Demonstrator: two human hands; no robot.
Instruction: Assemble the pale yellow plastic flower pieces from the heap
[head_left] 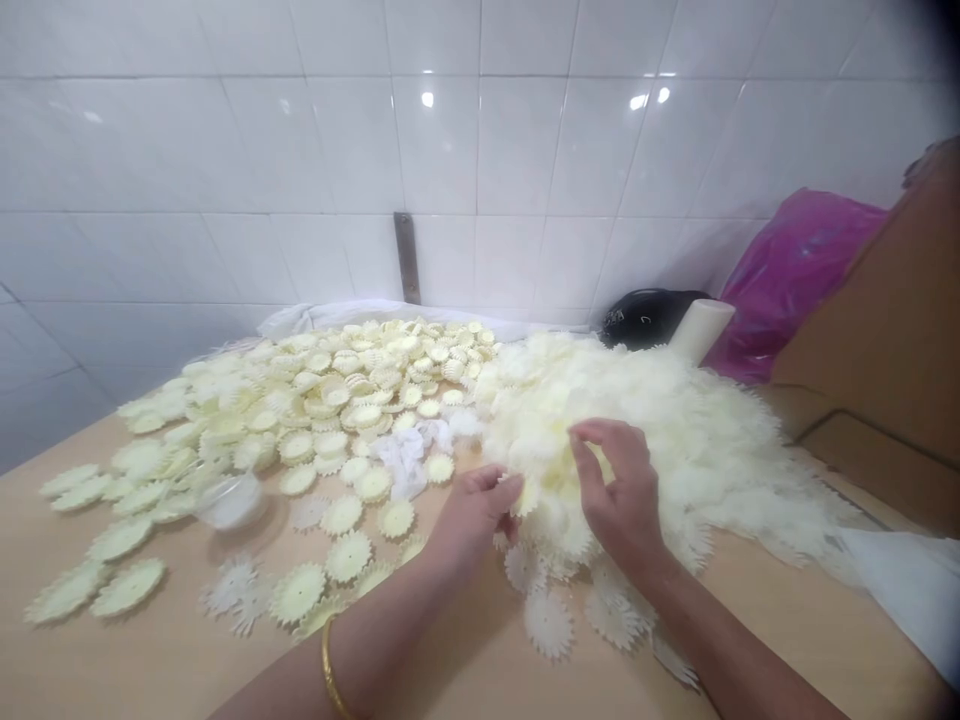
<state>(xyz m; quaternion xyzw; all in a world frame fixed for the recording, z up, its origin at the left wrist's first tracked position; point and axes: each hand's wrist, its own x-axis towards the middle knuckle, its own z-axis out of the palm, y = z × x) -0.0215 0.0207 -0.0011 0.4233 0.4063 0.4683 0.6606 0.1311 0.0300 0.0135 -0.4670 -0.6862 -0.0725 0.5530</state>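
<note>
Here, the pile (675,440) of cream toothed discs lies right of centre on the bench (150,660). The left hand (476,505) pinches a disc (527,496) at the pile's near edge. The right hand (619,495) rests on the pile, fingers half curled; its grip cannot be told. Loose discs (330,400) cover the bench to the left.

- We see a bright, evenly lit scene, lit from above.
- Small glare spots shine on the glossy tiled wall (480,150) at twelve and one o'clock.
- The white pile (697,440) at three o'clock is washed out and soft.
- Shadows on the table (150,665) are faint.
- The one o'clock corner darkens; tile lines bend at nine o'clock.
</note>
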